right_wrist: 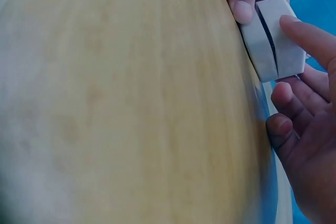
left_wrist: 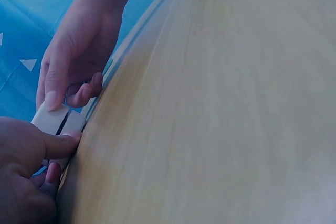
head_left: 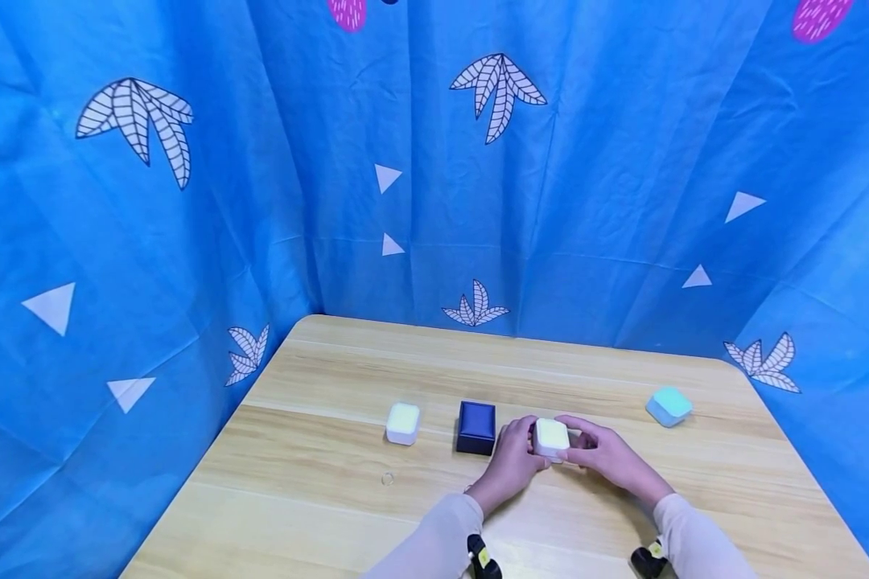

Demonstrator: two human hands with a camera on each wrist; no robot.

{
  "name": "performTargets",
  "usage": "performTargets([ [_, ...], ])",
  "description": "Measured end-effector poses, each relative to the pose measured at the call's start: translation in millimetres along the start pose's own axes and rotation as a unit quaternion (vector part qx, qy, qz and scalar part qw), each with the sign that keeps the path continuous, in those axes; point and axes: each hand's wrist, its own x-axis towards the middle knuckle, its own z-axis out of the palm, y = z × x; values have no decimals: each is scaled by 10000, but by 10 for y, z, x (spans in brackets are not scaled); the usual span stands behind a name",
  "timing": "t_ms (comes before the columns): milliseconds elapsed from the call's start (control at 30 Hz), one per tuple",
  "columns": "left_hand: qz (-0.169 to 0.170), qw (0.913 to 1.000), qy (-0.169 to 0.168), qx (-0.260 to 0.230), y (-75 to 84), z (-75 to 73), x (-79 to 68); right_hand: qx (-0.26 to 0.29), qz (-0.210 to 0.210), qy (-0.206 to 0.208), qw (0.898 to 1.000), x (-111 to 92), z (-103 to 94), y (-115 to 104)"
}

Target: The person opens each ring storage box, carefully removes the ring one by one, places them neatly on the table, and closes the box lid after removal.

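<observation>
Both hands are on a small white ring box (head_left: 552, 435) right of centre on the wooden table. My left hand (head_left: 514, 460) pinches its lower half, the thumb (right_wrist: 243, 10) pressed to the front side. The upper half is gripped by my right hand (head_left: 608, 454), its thumb (left_wrist: 52, 99) on the front face. A narrow dark gap runs between the two halves of the box (right_wrist: 286, 40), wider at one end. Whatever lies inside is hidden. Just left of my left hand stands a dark blue ring box (head_left: 475, 427) with its lid down.
A second white box (head_left: 403, 424) stands further left, and a thin ring (head_left: 387, 478) lies in front of it. Toward the right rear of the table (head_left: 319, 523) sits a turquoise box (head_left: 669, 406). A blue patterned curtain (head_left: 586, 201) hangs behind and beside the table.
</observation>
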Motion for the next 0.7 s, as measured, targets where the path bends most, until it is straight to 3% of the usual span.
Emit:
performTargets([
  [333,19,10000,-11,-33,-1,-13,-5,351,327,-71,9988,10,-28,-53],
  [700,35,10000,25,79,8,-5,-11,941,946,-220,9908,59,-79,-26],
])
